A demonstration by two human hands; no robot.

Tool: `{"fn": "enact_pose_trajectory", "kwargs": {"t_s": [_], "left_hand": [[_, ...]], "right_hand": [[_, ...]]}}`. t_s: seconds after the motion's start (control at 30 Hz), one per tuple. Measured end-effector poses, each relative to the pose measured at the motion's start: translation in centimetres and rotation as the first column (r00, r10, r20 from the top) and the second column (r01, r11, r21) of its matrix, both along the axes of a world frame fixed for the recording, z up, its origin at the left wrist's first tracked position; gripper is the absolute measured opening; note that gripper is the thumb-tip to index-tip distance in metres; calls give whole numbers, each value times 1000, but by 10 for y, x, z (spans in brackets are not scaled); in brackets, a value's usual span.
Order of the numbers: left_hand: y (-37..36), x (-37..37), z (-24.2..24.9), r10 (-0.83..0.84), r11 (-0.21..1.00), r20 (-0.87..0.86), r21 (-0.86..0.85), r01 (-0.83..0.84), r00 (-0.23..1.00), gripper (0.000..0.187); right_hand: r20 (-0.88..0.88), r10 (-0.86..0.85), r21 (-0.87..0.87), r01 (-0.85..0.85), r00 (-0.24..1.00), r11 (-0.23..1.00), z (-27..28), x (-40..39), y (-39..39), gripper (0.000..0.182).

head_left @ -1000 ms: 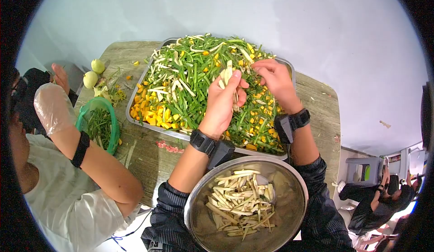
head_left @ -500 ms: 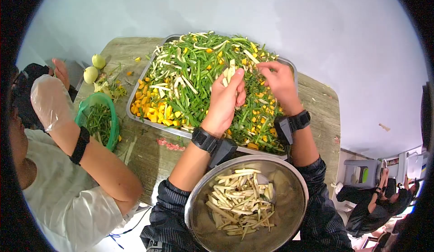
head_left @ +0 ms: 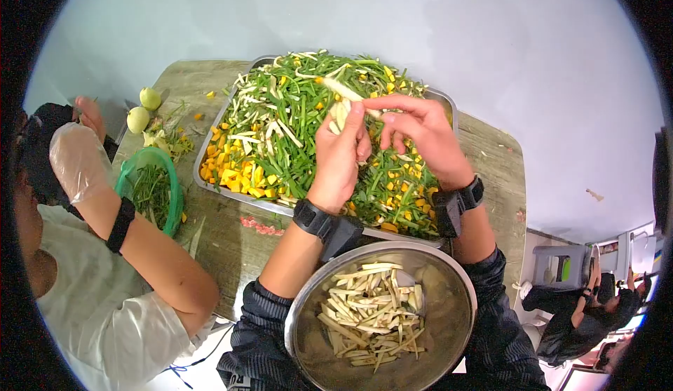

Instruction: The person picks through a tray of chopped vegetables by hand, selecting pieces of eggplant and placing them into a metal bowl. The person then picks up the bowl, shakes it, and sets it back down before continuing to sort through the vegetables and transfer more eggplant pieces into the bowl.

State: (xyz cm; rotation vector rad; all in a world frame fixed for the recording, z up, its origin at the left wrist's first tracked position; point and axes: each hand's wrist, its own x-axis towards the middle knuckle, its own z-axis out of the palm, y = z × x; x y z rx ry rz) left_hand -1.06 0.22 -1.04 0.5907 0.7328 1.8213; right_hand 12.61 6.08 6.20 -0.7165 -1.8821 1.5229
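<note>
Above the heaped metal tray (head_left: 245, 198), my left hand (head_left: 341, 156) is closed around several pale vegetable strips (head_left: 338, 114). My right hand (head_left: 424, 135) touches them from the right, its thumb and index finger pinching a long pale strip (head_left: 342, 88) that lies across the tips of the others. The tray holds chopped green stems (head_left: 301, 117), orange cubes (head_left: 235, 179) and pale strips. Below my wrists, a steel bowl (head_left: 449, 314) contains more pale strips (head_left: 371, 310).
At the left, a co-worker's gloved hand (head_left: 80, 163) is raised beside a green basket (head_left: 181, 194) of green scraps. Two round pale-green vegetables (head_left: 138, 119) lie on the wooden table (head_left: 231, 272). Another person (head_left: 582, 321) and a grey stool (head_left: 557, 266) are at the right.
My right hand has moved left to meet my left hand, bringing the long strip across the held ones. My left hand has shifted slightly left.
</note>
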Motion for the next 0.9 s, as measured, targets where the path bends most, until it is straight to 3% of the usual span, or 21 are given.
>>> {"fn": "enact_pose_trajectory", "kwargs": {"t_s": [0.1, 0.2, 0.37, 0.43, 0.47, 0.5, 0.57, 0.7, 0.77, 0.9], "left_hand": [[-1, -2, 2, 47, 997, 25, 60, -49, 999, 26], [-4, 0, 10, 53, 999, 11, -15, -52, 999, 27], [0, -3, -2, 21, 999, 68, -25, -20, 997, 28], [0, -4, -3, 30, 999, 51, -39, -28, 998, 29], [1, -4, -3, 29, 999, 51, -38, -27, 998, 29], [2, -4, -2, 33, 998, 55, -57, -30, 998, 29], [3, -2, -1, 35, 997, 57, -74, -31, 998, 29], [0, 2, 3, -26, 1000, 88, 8, 25, 996, 29], [-2, 3, 4, -70, 998, 91, 10, 69, 993, 29], [-2, 5, 5, -75, 997, 75, -11, 76, 994, 28]], "right_hand": [[47, 25, 72, -28, 999, 997, -2, 0, 1, 24], [97, 120, 89, -129, 988, 988, -1, 9, 8, 23], [178, 245, 17, -252, 953, 968, 8, 27, 17, 24], [19, -95, 25, 94, 995, 995, -3, 32, 32, 26], [1, -203, 50, 202, 979, 978, -12, 37, 43, 27], [0, -204, 51, 203, 979, 978, -21, 41, 52, 27], [29, -432, 45, 430, 902, 902, -34, 45, 63, 29], [170, -454, 124, 438, 875, 891, -42, 42, 63, 29], [208, -334, 221, 288, 919, 932, -47, 40, 65, 30], [210, -301, 330, 223, 930, 917, -60, 37, 68, 26]]}}
